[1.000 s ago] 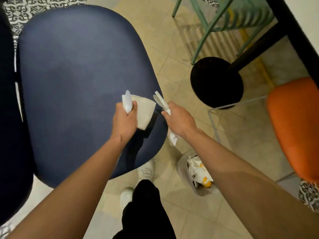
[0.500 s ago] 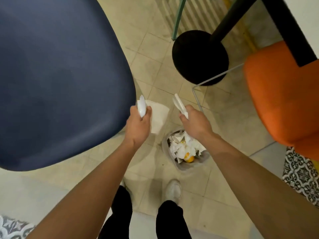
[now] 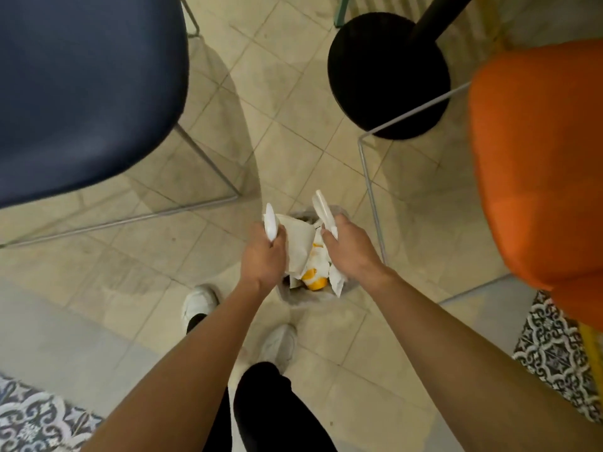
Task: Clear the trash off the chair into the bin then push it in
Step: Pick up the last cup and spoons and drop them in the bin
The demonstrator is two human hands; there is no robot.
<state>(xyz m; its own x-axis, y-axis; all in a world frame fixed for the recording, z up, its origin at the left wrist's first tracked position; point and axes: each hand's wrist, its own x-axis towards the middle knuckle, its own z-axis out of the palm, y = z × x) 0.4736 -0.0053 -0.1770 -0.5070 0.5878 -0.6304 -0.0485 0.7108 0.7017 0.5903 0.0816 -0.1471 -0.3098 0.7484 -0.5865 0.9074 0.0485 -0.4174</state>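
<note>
Two hands hover just above a small bin (image 3: 293, 297) that stands on the tiled floor (image 3: 293, 141), seen from overhead. The left hand (image 3: 262, 256) has its grip clamped on a white plastic spoon (image 3: 270, 223) and a folded beige paper napkin (image 3: 298, 246), which hangs over the left side of the bin. The right hand (image 3: 347, 247) has its grip clamped on a second white plastic utensil (image 3: 321, 207), whose free end points away from the person. A white wrapper (image 3: 336, 281) hangs below that hand at the bin's right rim; I cannot tell whether the fingers pinch it too. Inside the bin lie crumpled white papers and something orange (image 3: 313, 279).

The blue chair (image 3: 88, 86), the one being cleared, stands at the far left, well apart from the bin. An orange chair (image 3: 538, 158) fills the right side, and a round black table base (image 3: 388, 73) sits far off between them.

The step in hand looks like the drop itself, with the trash carried over and poised above the opening. The next move calls for both grips to open while directly over the bin, since light paper may drift past the rim. After that, the blue chair remains to be pushed in.
</note>
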